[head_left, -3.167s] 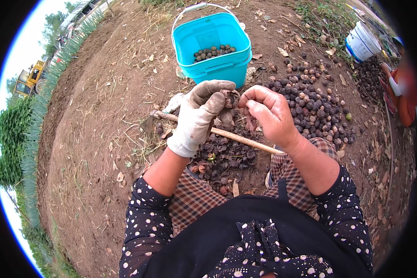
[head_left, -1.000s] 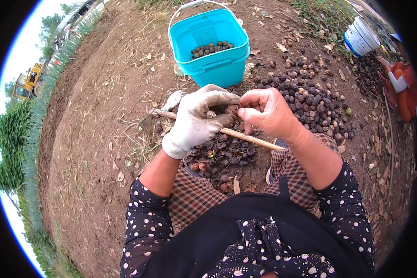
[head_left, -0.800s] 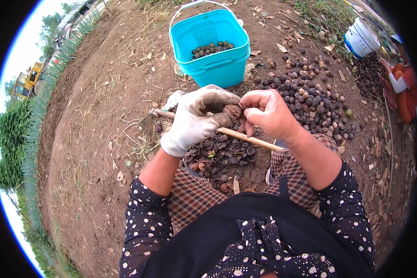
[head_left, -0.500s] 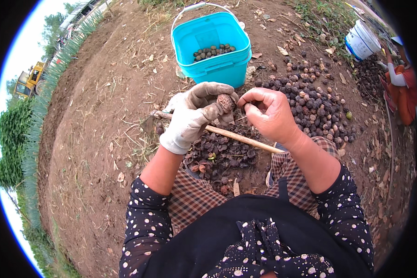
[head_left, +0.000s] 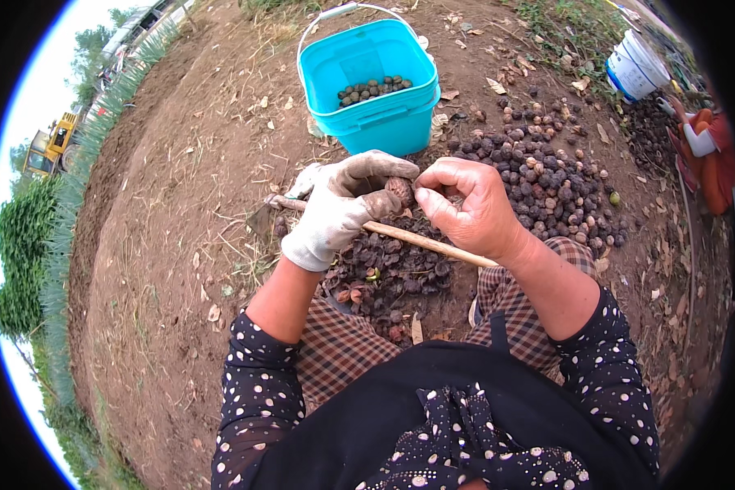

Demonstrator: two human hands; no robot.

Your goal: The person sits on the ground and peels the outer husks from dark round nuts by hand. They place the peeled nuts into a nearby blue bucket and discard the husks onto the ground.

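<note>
My left hand (head_left: 343, 200), in a soiled white glove, grips a rough brown walnut (head_left: 399, 191) between thumb and fingers. Bare and pinched closed, my right hand (head_left: 471, 204) has its fingertips against the nut's right side; what lies between them is too small to make out. Beneath both hands runs a wooden-handled tool (head_left: 420, 240), its metal head lying to the left. Dark husk pieces (head_left: 392, 269) are heaped on the ground between my legs. Beyond my hands stands a turquoise bucket (head_left: 384, 126) with several walnuts (head_left: 376, 90) in it.
A large pile of dark, husk-covered walnuts (head_left: 555, 184) spreads to the right of the bucket. Farther right are a white bucket (head_left: 639, 65) and a crouching person in red (head_left: 714, 155). Dry leaves and straw litter the soil. A yellow machine (head_left: 51, 147) stands far left.
My right hand has moved slightly left and down, bringing its fingertips from just beside the walnut to its edge. The left hand still holds the walnut, turned a little.
</note>
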